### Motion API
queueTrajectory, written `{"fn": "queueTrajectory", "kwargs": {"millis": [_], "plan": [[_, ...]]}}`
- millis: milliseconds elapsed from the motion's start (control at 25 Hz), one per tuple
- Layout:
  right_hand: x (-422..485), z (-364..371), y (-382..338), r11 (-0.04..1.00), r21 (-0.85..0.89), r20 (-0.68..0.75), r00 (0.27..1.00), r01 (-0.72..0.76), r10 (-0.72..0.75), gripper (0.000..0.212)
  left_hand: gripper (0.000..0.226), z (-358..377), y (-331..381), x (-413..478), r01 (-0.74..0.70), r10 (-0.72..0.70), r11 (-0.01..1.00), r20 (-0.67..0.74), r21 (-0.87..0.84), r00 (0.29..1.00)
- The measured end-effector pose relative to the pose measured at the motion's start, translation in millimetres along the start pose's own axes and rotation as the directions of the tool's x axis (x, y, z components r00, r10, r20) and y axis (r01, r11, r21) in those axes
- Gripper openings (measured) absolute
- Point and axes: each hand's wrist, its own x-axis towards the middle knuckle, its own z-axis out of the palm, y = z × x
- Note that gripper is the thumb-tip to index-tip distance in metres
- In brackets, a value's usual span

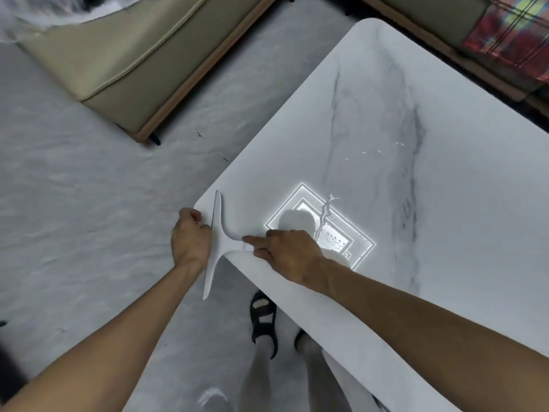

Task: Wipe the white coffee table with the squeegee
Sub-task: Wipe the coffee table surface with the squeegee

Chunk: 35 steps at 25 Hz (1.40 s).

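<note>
While the white squeegee (219,242) sits at the near corner of the white desk (416,263), blade overhanging the edge, right hand (285,251) in closed grip on its handle, left hand (190,236) cupped, holding nothing, beside the blade: stroke apparently ending; next, reposition for another pass.

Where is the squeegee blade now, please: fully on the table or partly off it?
Partly off: the squeegee blade overhangs the table corner.

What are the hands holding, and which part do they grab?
The right hand grips the white squeegee by its handle. The left hand rests at the table's corner beside the blade, holding nothing.
</note>
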Motion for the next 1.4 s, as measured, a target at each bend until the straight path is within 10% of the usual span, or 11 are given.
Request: {"fn": "queueTrajectory", "kwargs": {"millis": [440, 800, 1200, 1400], "plan": [[-116, -13, 59, 0.979, -0.077, -0.074, 0.980, -0.191, 0.185, 0.048, 0.022, -13, -52, -10, 0.004, -0.008, 1.000, 0.235, 0.017, 0.972], [63, 10, -53, 0.996, -0.042, -0.118, 0.991, -0.076, 0.071, 0.043, 0.018, -36, -62, 13, -0.069, 0.065, 0.997, 0.112, 0.028, 0.992], [-175, 0, 76, 0.946, -0.056, -0.170, 0.936, -0.320, 0.307, 0.060, 0.029, 19, -24, -37, -0.246, 0.162, 0.966, 0.573, 0.073, 0.804], [-148, 15, 51, 0.954, -0.037, -0.120, 0.949, -0.298, 0.292, 0.050, 0.033, 33, -2, -46, -0.130, 0.069, 0.986, 0.454, 0.105, 0.888]]}}
